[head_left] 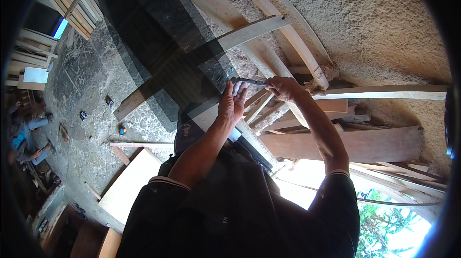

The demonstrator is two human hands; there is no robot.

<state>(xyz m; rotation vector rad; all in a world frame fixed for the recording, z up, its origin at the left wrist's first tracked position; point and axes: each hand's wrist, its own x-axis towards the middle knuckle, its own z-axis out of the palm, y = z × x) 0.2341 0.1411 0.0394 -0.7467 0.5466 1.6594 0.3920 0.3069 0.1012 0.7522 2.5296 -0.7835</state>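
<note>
My right hand (284, 89) is closed round one end of a slim dark tool (253, 83), whose exact kind I cannot make out. The tool's other end lies at the fingertips of my left hand (234, 102), between the thumb and the curled fingers, palm turned up. Just beyond and left of my hands are dark tinted glass sheets (144, 27), see-through and overlapping. A wooden plank (252, 33) crosses slantwise and shows through the glass. The near corner of the glass reaches close to my left hand.
Long boards (297, 42) lean by the rough wall (365, 23) on the right. A wide brown board (345, 145) lies below them. Small items dot the stained floor (91, 75). At the far left sits another person (31, 138). A pale panel (132, 183) lies left of my left arm.
</note>
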